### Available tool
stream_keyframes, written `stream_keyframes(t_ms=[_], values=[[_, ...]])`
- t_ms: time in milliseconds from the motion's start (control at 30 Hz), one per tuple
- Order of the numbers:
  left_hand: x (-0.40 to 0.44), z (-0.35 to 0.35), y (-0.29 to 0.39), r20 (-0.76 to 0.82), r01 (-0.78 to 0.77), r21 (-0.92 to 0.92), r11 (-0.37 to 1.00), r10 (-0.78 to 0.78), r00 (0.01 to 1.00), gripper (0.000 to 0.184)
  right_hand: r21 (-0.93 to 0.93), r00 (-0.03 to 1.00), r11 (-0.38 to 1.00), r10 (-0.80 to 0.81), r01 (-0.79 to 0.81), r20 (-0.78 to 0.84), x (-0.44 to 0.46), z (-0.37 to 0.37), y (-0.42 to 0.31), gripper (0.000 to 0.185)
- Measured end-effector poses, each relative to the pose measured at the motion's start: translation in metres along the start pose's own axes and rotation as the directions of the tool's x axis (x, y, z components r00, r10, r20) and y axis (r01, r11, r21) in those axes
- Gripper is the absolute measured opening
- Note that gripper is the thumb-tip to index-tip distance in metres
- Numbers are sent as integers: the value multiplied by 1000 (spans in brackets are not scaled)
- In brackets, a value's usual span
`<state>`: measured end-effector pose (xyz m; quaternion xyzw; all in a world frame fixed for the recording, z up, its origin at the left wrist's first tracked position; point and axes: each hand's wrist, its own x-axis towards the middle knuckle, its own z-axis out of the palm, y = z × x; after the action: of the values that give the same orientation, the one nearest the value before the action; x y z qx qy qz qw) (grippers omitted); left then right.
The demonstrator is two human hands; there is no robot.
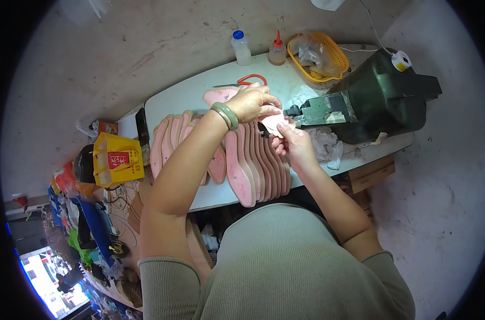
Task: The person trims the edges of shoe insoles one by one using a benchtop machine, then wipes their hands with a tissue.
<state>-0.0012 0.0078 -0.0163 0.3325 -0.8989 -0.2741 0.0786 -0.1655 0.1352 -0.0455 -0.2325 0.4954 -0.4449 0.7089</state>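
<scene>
My left hand (pixel 253 103), with a green bangle at its wrist, pinches the upper edge of a pale pink insole piece (pixel 271 124). From below, my right hand (pixel 294 141) grips the same piece between thumb and fingers. Bright light falls on it, and the fingers hide part of its outline. Just right of the piece is the narrow head of a dark green sewing machine (pixel 389 101); whether they touch I cannot tell. Below my hands lies an overlapping row of pink insoles (pixel 242 170). More insoles (pixel 167 138) fan out behind my left forearm, and one insole (pixel 219 96) lies beside my left hand.
Red-handled scissors (pixel 252 78) lie behind my left hand. A blue-capped bottle (pixel 241 48), a red-tipped bottle (pixel 277 52) and a yellow basket (pixel 319 56) stand along the table's back. Crumpled white plastic (pixel 326 146) lies below the machine. A yellow bag (pixel 117 160) is at left.
</scene>
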Motion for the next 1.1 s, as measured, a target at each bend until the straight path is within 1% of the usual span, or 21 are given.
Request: stream_keyframes(t_ms=[100, 167, 267, 333, 400, 500, 533, 567, 633, 700, 733, 833, 867, 933, 1033, 1100], values=[[-8, 6, 5, -61, 34, -24, 999, -36, 997, 23, 4, 1000, 1000, 3, -3, 17, 1, -6, -3, 33], [-13, 6, 12, -95, 77, -64, 995, -82, 992, 23, -35, 999, 999, -29, 29, 19, 1, -10, -3, 33], [-16, 22, 7, -203, 77, -113, 991, -99, 974, 25, -61, 998, 997, -52, 54, 42, -1, -17, -2, 33], [-20, 26, 17, -219, 158, -188, 969, -198, 955, 26, -82, 997, 995, -45, 50, 55, -6, -22, 1, 32], [-25, 30, 26, -229, 235, -262, 936, -297, 927, 28, -112, 997, 993, -30, 38, 68, -14, -24, 6, 33], [-29, 32, 32, -176, 353, -295, 888, -413, 893, 29, -141, 992, 990, -11, 28, 124, -26, -31, 19, 34], [-29, 33, 34, -131, 398, -319, 860, -456, 880, 32, -140, 990, 990, -10, 30, 138, -31, -32, 25, 34], [-30, 33, 36, -129, 409, -324, 853, -468, 874, 33, -138, 988, 990, -10, 31, 151, -37, -33, 30, 34], [-31, 33, 43, -124, 431, -333, 839, -492, 862, 35, -149, 971, 989, 13, 23, 238, -51, -33, 38, 31], [-30, 37, 42, -150, 409, -393, 823, -497, 855, 37, -185, 932, 983, 54, 14, 358, -58, -37, 43, 30], [-29, 40, 41, -163, 397, -423, 814, -500, 851, 38, -231, 923, 973, 102, -15, 370, -64, -38, 41, 27], [-22, 44, 39, -202, 391, -445, 806, -515, 833, 38, -163, 960, 986, 76, -32, 270, -68, -33, 34, 24], [-19, 44, 38, -230, 388, -433, 814, -516, 825, 37, -163, 959, 987, 48, -2, 279, -62, -41, 37, 24], [-13, 42, 37, -286, 383, -408, 829, -514, 809, 35, -162, 971, 987, 14, 26, 240, -59, -44, 30, 24], [-4, 36, 36, -276, 407, -401, 821, -531, 801, 34, -146, 979, 988, -28, 58, 201, -55, -44, 20, 23], [2, 39, 28, -326, 381, -413, 827, -525, 786, 34, -151, 980, 984, -60, 90, 189, -51, -46, 18, 24]])
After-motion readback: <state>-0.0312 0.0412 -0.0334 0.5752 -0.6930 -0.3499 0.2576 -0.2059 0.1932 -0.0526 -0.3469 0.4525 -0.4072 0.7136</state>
